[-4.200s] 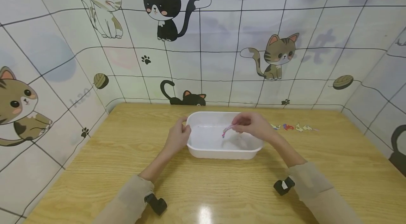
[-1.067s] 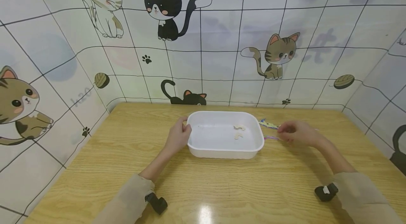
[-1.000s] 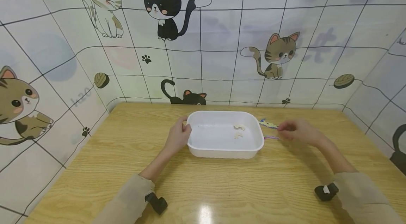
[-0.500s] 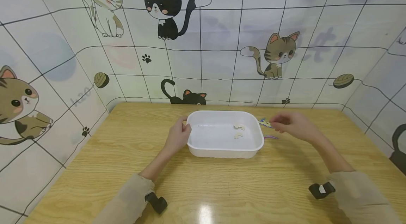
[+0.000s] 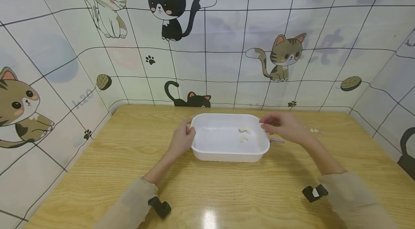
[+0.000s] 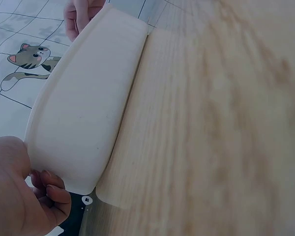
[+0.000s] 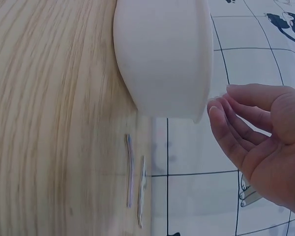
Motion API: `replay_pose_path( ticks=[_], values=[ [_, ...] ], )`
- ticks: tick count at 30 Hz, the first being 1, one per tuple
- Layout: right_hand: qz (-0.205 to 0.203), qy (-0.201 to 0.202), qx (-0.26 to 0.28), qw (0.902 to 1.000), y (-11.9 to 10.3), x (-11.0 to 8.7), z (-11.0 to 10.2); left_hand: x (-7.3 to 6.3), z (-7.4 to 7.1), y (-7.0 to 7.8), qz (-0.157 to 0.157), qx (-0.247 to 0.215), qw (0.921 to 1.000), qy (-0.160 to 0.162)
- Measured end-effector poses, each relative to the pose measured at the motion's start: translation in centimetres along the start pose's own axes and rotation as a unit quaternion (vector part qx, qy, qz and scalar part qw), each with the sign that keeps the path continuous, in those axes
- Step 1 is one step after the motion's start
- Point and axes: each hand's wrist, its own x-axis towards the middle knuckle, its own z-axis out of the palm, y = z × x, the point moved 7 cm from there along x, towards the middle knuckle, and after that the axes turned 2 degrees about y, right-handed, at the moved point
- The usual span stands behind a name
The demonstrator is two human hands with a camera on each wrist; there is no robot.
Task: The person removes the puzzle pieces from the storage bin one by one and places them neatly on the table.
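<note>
A shallow white plastic tray (image 5: 228, 157) stands at the middle of the table, and my left hand (image 5: 182, 139) grips its left end between thumb and curled fingers. Two small pale curved pieces (image 5: 244, 139) lie inside the tray. My right hand (image 5: 283, 127) hovers at the tray's far right corner, its fingers loosely bent. In the right wrist view the fingertips are close together beside the rim, with nothing clearly visible between them. Right of the tray lies a thin purple-pink strip (image 5: 277, 140). Farther right, a small yellowish piece (image 5: 313, 130) shows past my right hand.
Under everything is a wooden table (image 5: 207, 189), backed by a cat-printed wall covering (image 5: 223, 70). In the right wrist view, another thin flat piece (image 7: 141, 191) lies beyond the purple strip. My right hand hides some table behind it.
My right hand has moved left from the flat pieces to the tray's corner. About four seconds ago it held a pinkish strip over the tray. My left hand stays on the tray.
</note>
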Motion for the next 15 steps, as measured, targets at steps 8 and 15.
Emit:
replay_pose_path(
  ticks=[8,15],
  values=[
    [-0.008,-0.026,-0.002,0.9996,-1.0,1.1,1.9,0.0,0.0,-0.2,-0.001,0.001,1.0,0.001],
    [-0.028,-0.035,-0.024,0.9987,-1.5,2.1,3.5,0.0,0.0,-0.2,-0.004,0.0,1.0,0.0]
  ],
)
